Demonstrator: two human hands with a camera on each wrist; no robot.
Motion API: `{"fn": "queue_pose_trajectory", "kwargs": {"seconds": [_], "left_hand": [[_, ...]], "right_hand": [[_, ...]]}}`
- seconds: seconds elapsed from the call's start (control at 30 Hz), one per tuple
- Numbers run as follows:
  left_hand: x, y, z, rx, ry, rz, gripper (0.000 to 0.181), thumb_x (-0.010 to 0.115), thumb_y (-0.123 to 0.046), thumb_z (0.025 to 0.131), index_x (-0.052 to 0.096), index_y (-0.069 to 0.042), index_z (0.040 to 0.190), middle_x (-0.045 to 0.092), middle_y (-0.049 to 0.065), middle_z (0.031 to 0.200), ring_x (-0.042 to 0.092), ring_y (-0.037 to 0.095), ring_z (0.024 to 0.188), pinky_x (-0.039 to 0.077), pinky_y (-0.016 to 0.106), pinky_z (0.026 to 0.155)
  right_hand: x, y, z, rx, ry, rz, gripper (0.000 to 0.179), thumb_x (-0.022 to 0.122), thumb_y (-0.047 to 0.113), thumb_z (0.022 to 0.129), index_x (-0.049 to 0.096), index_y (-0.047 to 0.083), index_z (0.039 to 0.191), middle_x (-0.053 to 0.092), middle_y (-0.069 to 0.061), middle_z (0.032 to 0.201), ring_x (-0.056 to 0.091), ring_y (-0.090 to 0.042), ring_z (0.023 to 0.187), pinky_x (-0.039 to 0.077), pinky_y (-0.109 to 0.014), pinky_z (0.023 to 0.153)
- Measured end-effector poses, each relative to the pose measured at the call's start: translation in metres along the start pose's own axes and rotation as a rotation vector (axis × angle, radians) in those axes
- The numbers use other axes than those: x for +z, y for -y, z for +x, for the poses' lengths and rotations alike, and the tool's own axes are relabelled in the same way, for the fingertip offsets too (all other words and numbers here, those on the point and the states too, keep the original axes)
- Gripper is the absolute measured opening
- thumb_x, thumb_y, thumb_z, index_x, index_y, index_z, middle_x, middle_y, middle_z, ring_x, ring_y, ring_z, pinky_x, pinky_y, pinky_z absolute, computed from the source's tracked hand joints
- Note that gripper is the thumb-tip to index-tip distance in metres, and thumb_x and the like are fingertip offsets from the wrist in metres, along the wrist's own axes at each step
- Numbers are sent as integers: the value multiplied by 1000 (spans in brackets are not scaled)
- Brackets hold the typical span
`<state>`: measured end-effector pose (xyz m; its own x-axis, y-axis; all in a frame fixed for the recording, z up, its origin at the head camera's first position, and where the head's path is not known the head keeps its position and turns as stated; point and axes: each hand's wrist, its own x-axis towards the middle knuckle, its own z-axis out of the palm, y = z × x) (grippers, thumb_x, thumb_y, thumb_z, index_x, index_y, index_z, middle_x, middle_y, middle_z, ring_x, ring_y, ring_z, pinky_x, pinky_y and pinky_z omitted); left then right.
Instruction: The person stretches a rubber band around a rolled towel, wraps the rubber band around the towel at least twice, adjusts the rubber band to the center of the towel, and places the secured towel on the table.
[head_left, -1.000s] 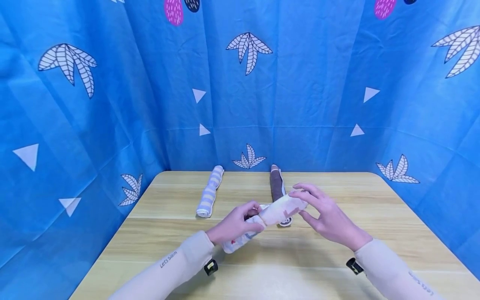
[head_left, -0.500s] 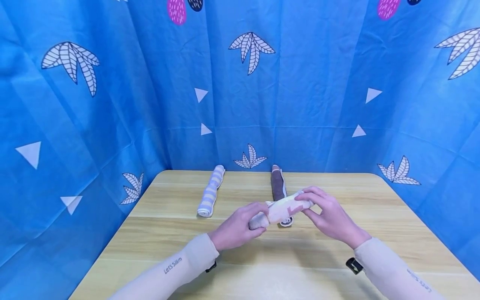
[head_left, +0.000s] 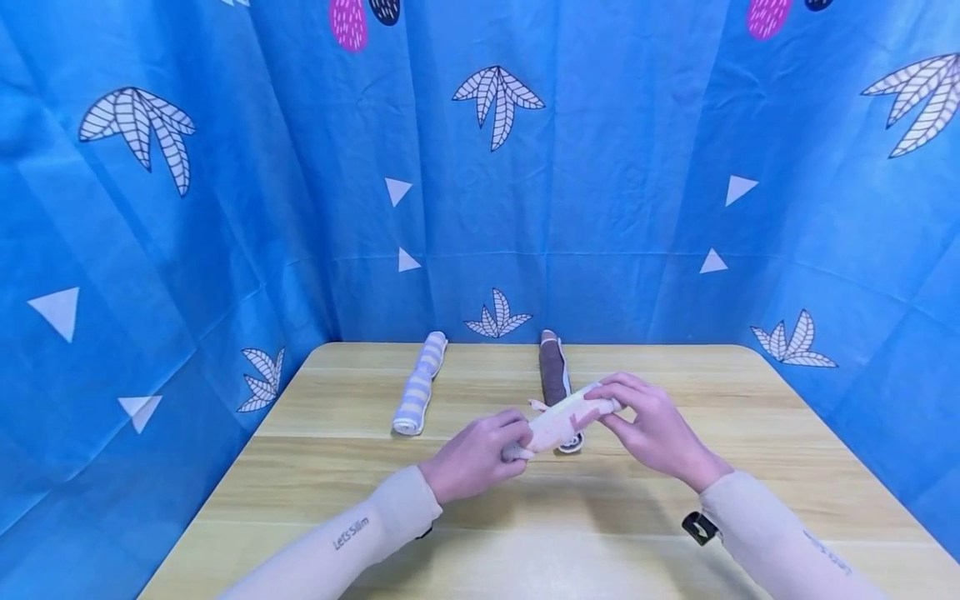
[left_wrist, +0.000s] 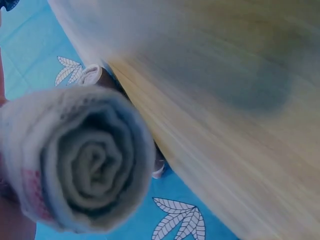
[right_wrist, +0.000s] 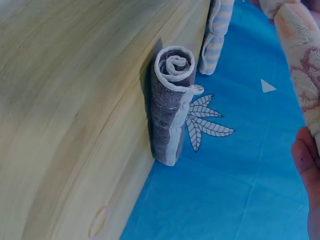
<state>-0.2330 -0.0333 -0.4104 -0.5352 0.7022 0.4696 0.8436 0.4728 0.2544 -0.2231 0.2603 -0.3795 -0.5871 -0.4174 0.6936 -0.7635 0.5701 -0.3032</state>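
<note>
A rolled pale towel (head_left: pixel 558 427) with a pink pattern is held aslant above the table. My left hand (head_left: pixel 480 454) grips its lower left end, fingers curled over it. The thumb and fingers of my right hand (head_left: pixel 656 423) pinch its upper right end. In the left wrist view, the spiral end of the towel roll (left_wrist: pixel 97 162) faces the camera. Near the left hand the towel roll (right_wrist: pixel 302 65) narrows in the right wrist view; whether a band causes this is too blurred to tell.
Behind the held towel a dark brown rolled towel (head_left: pixel 554 371) with white edging lies on the wooden table (head_left: pixel 315 475). A purple-and-cream striped roll (head_left: pixel 417 387), narrowed mid-length, lies left of it. A blue patterned curtain (head_left: pixel 622 183) stands behind and along both sides.
My left hand has moved right and now covers most of the towel's left end, which stuck out below it earlier. My right hand has closed in further round the other end.
</note>
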Motion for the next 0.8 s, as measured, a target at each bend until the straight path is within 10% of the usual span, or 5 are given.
{"fn": "queue_pose_trajectory", "kwargs": {"seconds": [0.37, 0.8], "left_hand": [[2, 13, -11, 28, -145, 81, 14, 72, -23, 87, 59, -19, 90, 57, -11, 88, 48, -2, 67, 41, 9, 58], [5, 20, -9, -381, 72, -623, 15, 68, -22, 96, 58, -24, 107, 68, -6, 105, 62, 12, 94, 51, 26, 84]], "right_hand": [[3, -6, -4, 155, -15, 49, 34, 77, -5, 80, 75, 19, 104, 69, 10, 96, 53, -6, 76, 45, -26, 64], [3, -5, -13, 103, 120, -44, 60, 83, 10, 81, 61, 23, 135, 57, 1, 137, 55, -23, 124, 52, -50, 96]]}}
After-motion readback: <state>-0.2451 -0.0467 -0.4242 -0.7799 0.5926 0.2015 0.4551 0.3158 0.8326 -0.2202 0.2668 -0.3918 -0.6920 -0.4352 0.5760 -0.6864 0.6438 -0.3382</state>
